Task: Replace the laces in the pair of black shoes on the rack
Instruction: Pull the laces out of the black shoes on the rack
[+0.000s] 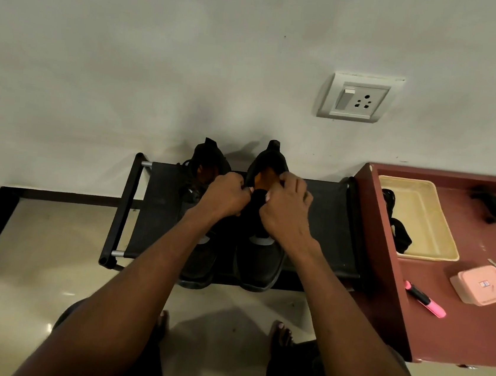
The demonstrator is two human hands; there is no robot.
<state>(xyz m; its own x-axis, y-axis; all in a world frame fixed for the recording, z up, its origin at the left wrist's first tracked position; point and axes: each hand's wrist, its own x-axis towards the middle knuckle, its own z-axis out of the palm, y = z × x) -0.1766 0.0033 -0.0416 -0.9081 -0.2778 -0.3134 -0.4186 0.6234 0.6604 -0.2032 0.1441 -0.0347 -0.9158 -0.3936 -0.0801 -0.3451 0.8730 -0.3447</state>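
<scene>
Two black shoes stand side by side on a low black rack, toes toward me. Laces hang loose at the collar of the left shoe. Both hands work at the tongue of the right shoe. My left hand has its fingers curled at the left side of the tongue. My right hand has its fingers curled at the right side, by the orange insole. What the fingertips pinch is hidden. A black lace lies in a cream tray on the right.
A maroon table stands right of the rack, holding the tray, a pink box, a pink highlighter, keys and a black object at the back. A wall socket is above. My bare feet rest on the tiled floor.
</scene>
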